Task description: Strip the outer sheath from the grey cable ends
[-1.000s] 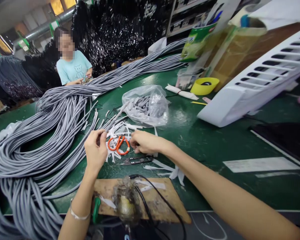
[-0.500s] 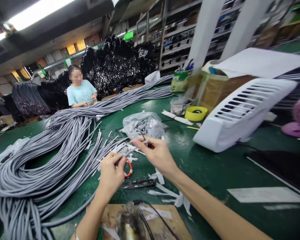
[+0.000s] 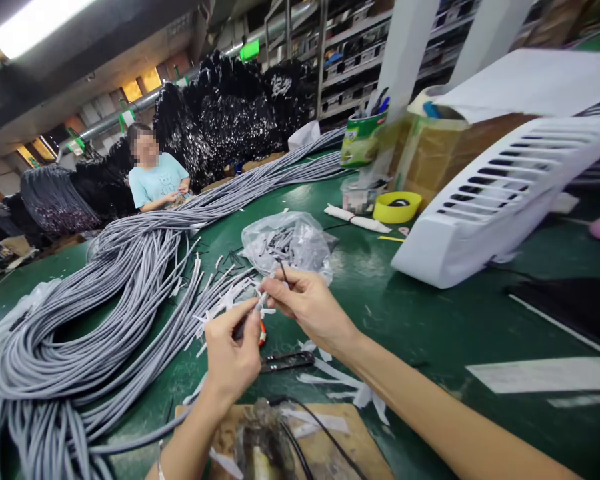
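A grey cable runs between my two hands near its end. My left hand pinches it between thumb and fingers, closed. My right hand is also closed, with thumb and fingertips gripping the cable's end part, and a short dark piece sticks up from them. Beneath and behind the left hand lie white-tipped ends of grey cables. Scissor-like black snips rest on the table below the hands. Part of an orange ring shows beside the left hand, which hides the rest.
A large bundle of grey cables covers the left side. Behind my hands sits a clear bag of small grey parts. A white slatted device stands right. White strips lie near a board. A co-worker sits across.
My left hand has moved up the cable, closer to my right hand. The orange ring is now mostly covered. The view has shifted slightly.
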Available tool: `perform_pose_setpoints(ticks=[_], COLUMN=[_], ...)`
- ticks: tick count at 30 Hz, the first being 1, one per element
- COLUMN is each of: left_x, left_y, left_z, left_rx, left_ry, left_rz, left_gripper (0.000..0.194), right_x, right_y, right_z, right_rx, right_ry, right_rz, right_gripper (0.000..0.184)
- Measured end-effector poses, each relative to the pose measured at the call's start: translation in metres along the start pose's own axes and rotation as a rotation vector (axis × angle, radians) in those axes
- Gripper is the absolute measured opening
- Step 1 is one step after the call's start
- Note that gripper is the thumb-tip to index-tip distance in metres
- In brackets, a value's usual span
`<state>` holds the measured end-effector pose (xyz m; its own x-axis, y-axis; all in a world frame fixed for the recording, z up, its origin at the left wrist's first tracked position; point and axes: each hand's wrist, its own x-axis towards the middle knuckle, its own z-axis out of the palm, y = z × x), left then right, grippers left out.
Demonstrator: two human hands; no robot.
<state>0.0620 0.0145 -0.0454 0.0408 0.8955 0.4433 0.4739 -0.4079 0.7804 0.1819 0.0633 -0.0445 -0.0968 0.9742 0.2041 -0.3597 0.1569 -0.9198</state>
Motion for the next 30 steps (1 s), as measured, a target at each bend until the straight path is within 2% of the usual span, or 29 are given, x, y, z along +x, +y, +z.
perform_pose_setpoints(ticks=[4, 8, 10, 13, 23, 28, 30], left_x=[0.001, 0.005, 0.006, 0.007, 0.004, 0.002, 0.001], left_y=[0.003, 0.005, 0.004, 0.003, 0.003, 0.005, 0.006], left_z=[0.000, -0.005, -0.008, -0.010, -0.008, -0.006, -0.005], left_rx=[-0.039, -0.089, -0.131, -0.172, -0.151, -0.134, -0.122], left_ry=[0.036, 0.104, 0.137, 0.151, 0.143, 0.118, 0.116], left_rz=[-0.063, -0.086, -0.124, -0.159, -0.123, -0.104, -0.113], left_gripper=[0.027, 0.030, 0.031, 0.032, 0.030, 0.028, 0.028], right_x=[-0.003, -0.012, -0.016, -0.021, -0.022, -0.017, -0.016], right_y=[0.000, -0.006, -0.006, -0.004, -0.004, -0.003, -0.002], right_z=[-0.001, -0.002, -0.001, 0.001, 0.004, 0.002, 0.002], right_rx=[-0.226, -0.607, -0.761, -0.916, -0.903, -0.699, -0.658], right_ry=[0.019, 0.129, 0.105, 0.035, 0.002, -0.126, -0.144], right_rz=[-0.176, -0.491, -0.618, -0.708, -0.671, -0.448, -0.416], right_gripper=[0.040, 0.021, 0.022, 0.028, 0.032, 0.037, 0.039])
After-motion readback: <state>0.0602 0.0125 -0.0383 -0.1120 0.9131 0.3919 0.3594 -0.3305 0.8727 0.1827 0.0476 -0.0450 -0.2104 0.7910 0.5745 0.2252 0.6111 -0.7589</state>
